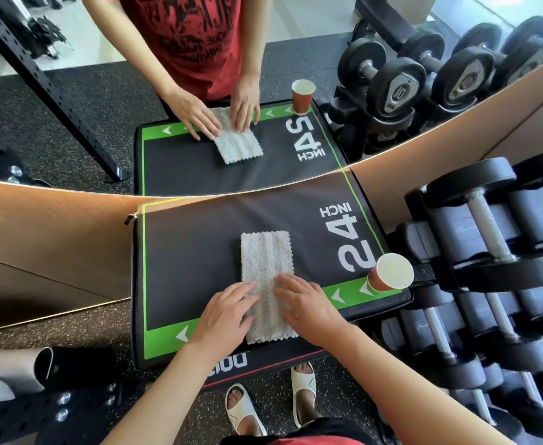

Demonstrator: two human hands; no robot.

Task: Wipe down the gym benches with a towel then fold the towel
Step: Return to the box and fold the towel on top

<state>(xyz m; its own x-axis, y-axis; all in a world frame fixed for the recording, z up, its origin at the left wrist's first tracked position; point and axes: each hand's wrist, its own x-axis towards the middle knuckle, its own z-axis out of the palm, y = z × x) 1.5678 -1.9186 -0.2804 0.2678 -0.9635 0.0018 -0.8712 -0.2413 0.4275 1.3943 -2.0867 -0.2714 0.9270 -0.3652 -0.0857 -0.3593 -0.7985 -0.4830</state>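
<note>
Head view — paper cup (390, 272), contents unclear

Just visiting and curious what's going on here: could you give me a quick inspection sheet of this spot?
Surface: black padded box top with green border, marked 24 INCH.
Job's things: white textured towel, folded into a long strip, lying flat.
Clutter: brown paper cup at the box's right corner.
Hands: left hand and right hand press flat on the towel's near end.
Cables: nothing seen.
Surroundings: wall mirror; black dumbbell rack at right.
</note>
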